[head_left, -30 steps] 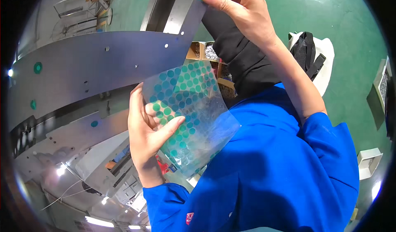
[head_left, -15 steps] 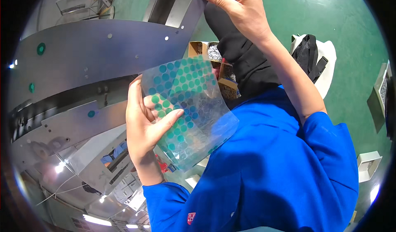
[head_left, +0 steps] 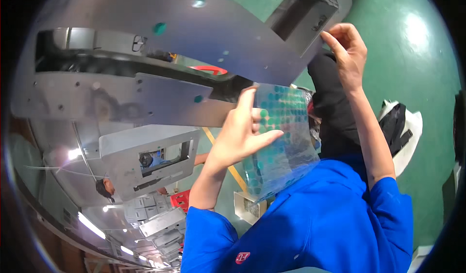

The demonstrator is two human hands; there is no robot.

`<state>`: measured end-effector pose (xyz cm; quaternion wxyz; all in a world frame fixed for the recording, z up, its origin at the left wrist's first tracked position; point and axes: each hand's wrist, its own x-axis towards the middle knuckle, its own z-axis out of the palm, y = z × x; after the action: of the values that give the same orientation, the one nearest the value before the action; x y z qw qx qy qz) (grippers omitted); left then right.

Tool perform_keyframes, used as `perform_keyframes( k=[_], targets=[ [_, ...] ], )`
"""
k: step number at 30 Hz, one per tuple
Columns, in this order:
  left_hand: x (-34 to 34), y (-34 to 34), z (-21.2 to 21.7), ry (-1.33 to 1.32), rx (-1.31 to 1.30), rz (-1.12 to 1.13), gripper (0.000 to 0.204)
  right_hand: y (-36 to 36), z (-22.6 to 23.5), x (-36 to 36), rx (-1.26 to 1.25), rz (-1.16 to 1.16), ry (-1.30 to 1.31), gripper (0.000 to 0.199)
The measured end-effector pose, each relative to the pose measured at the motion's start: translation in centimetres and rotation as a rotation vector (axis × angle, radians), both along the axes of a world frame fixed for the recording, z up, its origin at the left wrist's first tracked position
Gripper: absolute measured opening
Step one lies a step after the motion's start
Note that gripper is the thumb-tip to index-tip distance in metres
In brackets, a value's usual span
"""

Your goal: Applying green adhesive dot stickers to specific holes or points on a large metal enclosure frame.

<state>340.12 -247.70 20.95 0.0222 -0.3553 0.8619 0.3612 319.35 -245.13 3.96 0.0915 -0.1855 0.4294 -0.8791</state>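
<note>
Between the thumb and fingers of my left hand (head_left: pixel 238 134) is a clear plastic sheet (head_left: pixel 296 159) covered in rows of round green stickers. Beyond it stretches a large grey metal panel (head_left: pixel 218 40), tilted across the view. A green sticker (head_left: pixel 159 28) shows on that panel, and another green sticker (head_left: pixel 198 99) is on the lower metal strip (head_left: pixel 170 92). My right hand (head_left: pixel 350 54) is closed in a pinch by the panel's right edge, close to a rectangular opening. Whatever lies between those fingertips is hidden or too small to make out.
A grey metal housing (head_left: pixel 121 149) with a window-like cutout stands at the left. Part of another person's forearm (head_left: pixel 200 159) shows beside it. On the green floor are an open box (head_left: pixel 248 209), a red stool (head_left: pixel 180 200) and a white bag (head_left: pixel 412 132) with black straps.
The view has shifted over the panel. My right hand, which pinched a green sticker at the top, is now by the panel's right edge. My left hand keeps hold of the sticker sheet.
</note>
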Motion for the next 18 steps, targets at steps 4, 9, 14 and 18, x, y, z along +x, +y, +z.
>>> perform_keyframes(
  k=[4,9,14,18],
  targets=[
    [0.1,-0.4,-0.1,-0.036,0.01,0.0,0.084,-0.6,-1.6,-1.0,-0.013,-0.005,-0.069,0.018],
    [-0.7,-0.2,-0.3,0.015,-0.156,-0.06,0.085,2.1,6.8,-1.3,-0.143,-0.267,0.343,0.01],
    [-2.2,-0.2,-1.3,-0.012,-0.259,-0.092,0.09,2.6,17.0,-0.6,-0.202,-0.643,1.188,0.025],
    [-2.9,0.0,-1.4,0.059,-0.23,-0.151,0.088,0.4,18.4,-1.4,-0.193,-0.831,1.334,0.013]
  ],
)
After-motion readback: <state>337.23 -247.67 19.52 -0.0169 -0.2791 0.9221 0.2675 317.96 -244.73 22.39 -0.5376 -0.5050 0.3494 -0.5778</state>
